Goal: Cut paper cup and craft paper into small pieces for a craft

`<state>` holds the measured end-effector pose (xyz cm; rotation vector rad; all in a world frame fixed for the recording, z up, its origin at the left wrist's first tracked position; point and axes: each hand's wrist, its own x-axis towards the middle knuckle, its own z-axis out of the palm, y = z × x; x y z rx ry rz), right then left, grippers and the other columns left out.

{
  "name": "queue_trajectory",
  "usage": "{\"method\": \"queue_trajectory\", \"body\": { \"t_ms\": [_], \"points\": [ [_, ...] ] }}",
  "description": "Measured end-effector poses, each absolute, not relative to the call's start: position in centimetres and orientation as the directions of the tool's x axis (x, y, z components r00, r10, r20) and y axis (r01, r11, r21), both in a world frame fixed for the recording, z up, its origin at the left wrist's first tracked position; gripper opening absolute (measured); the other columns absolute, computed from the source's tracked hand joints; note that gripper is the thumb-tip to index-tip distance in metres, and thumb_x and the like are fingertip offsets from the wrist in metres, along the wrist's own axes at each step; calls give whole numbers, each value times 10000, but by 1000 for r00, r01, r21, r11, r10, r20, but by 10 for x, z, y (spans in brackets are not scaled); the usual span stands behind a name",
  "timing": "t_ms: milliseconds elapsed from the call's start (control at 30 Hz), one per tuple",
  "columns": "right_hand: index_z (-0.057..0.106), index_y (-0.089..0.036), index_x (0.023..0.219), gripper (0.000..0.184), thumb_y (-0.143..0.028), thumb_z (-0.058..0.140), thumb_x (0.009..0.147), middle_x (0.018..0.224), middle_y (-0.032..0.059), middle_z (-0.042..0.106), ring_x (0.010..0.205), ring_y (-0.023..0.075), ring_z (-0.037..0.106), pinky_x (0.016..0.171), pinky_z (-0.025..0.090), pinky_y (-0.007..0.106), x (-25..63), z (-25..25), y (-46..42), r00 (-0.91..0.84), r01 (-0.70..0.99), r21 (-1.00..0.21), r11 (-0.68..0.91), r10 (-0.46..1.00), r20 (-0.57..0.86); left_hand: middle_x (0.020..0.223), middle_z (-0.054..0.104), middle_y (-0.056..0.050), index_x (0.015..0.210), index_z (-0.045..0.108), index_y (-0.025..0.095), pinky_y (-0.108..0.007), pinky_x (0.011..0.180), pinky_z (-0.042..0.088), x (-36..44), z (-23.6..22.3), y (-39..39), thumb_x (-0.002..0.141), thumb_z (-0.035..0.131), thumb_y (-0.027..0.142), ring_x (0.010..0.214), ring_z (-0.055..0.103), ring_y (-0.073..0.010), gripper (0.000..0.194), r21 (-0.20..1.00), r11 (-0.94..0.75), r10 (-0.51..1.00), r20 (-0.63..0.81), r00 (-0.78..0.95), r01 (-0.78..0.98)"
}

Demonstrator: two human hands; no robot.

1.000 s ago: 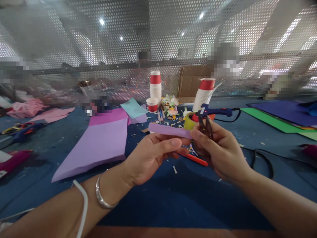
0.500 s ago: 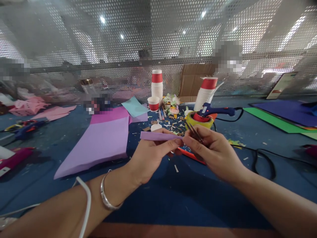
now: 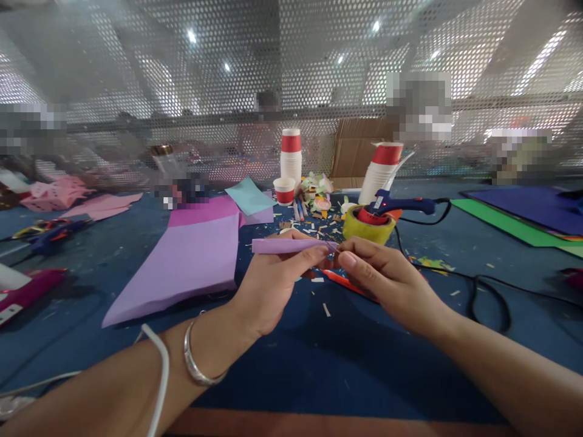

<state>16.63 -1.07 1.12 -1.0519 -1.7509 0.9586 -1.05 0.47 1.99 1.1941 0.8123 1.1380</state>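
Note:
My left hand (image 3: 268, 282) is closed on a folded purple paper strip (image 3: 286, 245), pinching it between thumb and fingers near its right end. My right hand (image 3: 392, 276) is closed on thin metal tweezers (image 3: 332, 247), mostly hidden by the fingers. Their slim tip points left and meets the strip's right end. Beneath the hands an orange-red slender tool (image 3: 348, 285) lies on the table, partly covered by the right hand. A large purple paper sheet (image 3: 182, 261) spreads out left of my left hand.
Behind my right hand a blue glue gun (image 3: 401, 205) rests on a yellow tape roll (image 3: 368, 229), its black cable (image 3: 473, 276) running right. Paper cup stacks (image 3: 290, 161) stand farther back among paper scraps. Green sheets (image 3: 505, 224) lie right; a magenta power strip (image 3: 36, 294) lies left.
My right hand has turned the tweezers: their prongs pointed up and away before, and now the tip reaches left to the strip. The strip has shifted slightly left.

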Motion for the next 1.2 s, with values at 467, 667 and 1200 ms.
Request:
{"method": "queue_trajectory", "body": {
  "t_ms": [467, 667, 1200],
  "points": [
    [547, -190, 741, 401, -514, 494, 972, 573, -58, 344, 499, 89, 260, 444, 211, 252, 168, 12, -12, -289, 292, -861, 417, 896, 336, 723, 689, -6, 738, 684, 179, -242, 614, 416, -12, 24, 3, 787, 758, 287, 727, 639, -125, 140, 985, -42, 950, 91, 300, -165],
    [537, -196, 728, 403, -502, 477, 982, 573, -58, 332, 497, 91, 250, 442, 210, 254, 168, 12, -12, -289, 320, -841, 436, 890, 352, 707, 661, 2, 714, 685, 179, -240, 607, 411, -11, 26, 2, 783, 758, 270, 722, 632, -122, 136, 983, -30, 946, 86, 314, -180],
    [429, -206, 662, 456, -521, 445, 992, 586, -52, 347, 499, 84, 292, 425, 234, 237, 170, 11, -11, -308, 344, -845, 410, 899, 311, 659, 641, 19, 694, 720, 208, -246, 556, 353, -13, 24, 3, 774, 774, 270, 616, 541, -89, 115, 990, -32, 947, 73, 314, -135]
  ]
}}
